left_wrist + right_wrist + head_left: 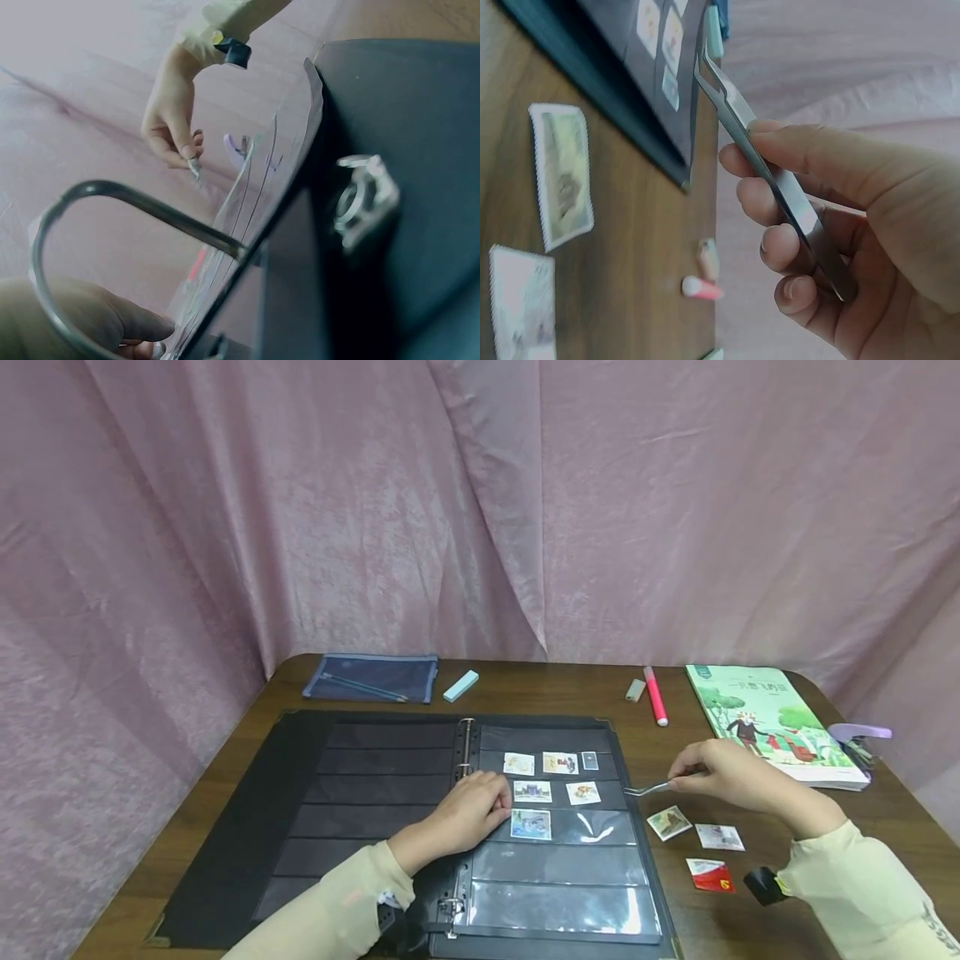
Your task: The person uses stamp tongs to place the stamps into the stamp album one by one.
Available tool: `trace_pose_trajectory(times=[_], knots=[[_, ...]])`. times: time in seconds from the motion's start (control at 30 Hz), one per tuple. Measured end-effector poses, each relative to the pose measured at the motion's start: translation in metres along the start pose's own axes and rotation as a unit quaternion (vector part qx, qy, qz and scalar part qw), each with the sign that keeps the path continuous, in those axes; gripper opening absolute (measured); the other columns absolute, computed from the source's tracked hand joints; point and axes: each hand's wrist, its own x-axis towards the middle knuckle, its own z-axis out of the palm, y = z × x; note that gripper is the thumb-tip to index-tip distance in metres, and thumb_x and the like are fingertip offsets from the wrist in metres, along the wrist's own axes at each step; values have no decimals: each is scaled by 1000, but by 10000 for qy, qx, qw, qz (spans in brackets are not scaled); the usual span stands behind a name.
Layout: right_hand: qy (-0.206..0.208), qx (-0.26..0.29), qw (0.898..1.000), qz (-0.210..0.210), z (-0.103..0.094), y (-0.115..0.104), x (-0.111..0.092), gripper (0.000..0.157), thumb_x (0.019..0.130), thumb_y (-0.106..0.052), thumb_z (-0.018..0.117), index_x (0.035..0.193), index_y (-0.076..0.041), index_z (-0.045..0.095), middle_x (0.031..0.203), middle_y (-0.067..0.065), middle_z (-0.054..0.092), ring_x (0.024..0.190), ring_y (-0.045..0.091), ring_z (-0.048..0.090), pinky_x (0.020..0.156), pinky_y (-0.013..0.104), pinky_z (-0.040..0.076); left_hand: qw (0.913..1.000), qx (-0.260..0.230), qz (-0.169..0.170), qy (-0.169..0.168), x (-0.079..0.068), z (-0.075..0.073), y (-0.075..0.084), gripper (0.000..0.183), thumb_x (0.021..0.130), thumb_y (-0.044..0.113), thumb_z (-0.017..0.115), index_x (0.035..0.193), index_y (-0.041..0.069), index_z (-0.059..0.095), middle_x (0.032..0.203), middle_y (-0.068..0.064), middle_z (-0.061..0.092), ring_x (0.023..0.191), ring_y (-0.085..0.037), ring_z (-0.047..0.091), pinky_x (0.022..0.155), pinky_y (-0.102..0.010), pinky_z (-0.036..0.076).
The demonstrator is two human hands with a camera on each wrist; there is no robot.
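Observation:
My right hand [900,217] holds bent-tip metal tweezers [787,195] between thumb and fingers. Their tips point toward the album's right edge in the head view, with nothing between them. An open black stamp album [300,893] lies on the table. Several stamps sit in the upper clear pockets of its right page, including a blue stamp [530,824]. Beside that stamp, my left hand [468,810] rests on the page with bent fingers; I cannot tell whether it pinches the plastic. Loose on the table lie a brownish stamp [669,822], a pale stamp [719,837] and a red-and-white stamp [710,875].
Metal binder rings [451,907] stand along the album's spine. Behind it lie a blue mesh pouch [367,677], a light blue box [461,686], an eraser [635,691] and a pink marker [656,696]. A green book [772,718] and a purple-handled tool [861,732] lie at the right.

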Motion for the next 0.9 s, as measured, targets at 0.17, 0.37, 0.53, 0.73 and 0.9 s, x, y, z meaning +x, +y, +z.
trace_pose_trajectory(times=[0.17, 0.37, 0.53, 0.73, 0.9], knots=[[180, -76, 9998, 14, 1, 14, -14, 5, 79, -24, 66, 78, -20, 67, 76, -13, 64, 67, -9, 48, 58, 20, 42, 10000, -8, -11, -17, 1, 0, 0, 12, 84, 22, 61, 77, 22, 51, 72, 12, 44, 72, -5, 40, 70, -21, 33], [181, -167, 9995, 200, 6, 32, -27, 4, 77, -23, 67, 77, -19, 67, 74, -14, 64, 66, -10, 46, 57, 20, 40, 10000, 5, 3, -24, 1, 1, -1, 12, 84, 22, 61, 76, 22, 51, 71, 12, 44, 71, -4, 39, 70, -21, 33], [133, -306, 9989, 325, 10, 45, -35, 5, 76, -24, 68, 75, -20, 67, 73, -14, 63, 65, -11, 45, 57, 21, 40, 10000, -10, -21, -22, 0, 1, -1, 13, 84, 22, 61, 76, 22, 51, 71, 12, 44, 71, -4, 39, 69, -21, 33], [39, -426, 9982, 424, 9, 56, -39, 4, 76, -24, 67, 73, -21, 66, 71, -17, 61, 62, -9, 40, 55, 19, 36, 10000, -9, 10, 8, 0, 0, -1, 13, 84, 22, 61, 76, 22, 51, 71, 12, 44, 71, -5, 39, 70, -21, 33], [-62, -327, 9988, 368, 11, 63, -41, 4, 76, -24, 68, 74, -22, 66, 71, -18, 60, 62, -9, 39, 55, 19, 35, 9999, 29, 104, 56, 0, 0, 0, 13, 84, 22, 61, 76, 21, 51, 71, 12, 45, 71, -5, 40, 70, -21, 34]])
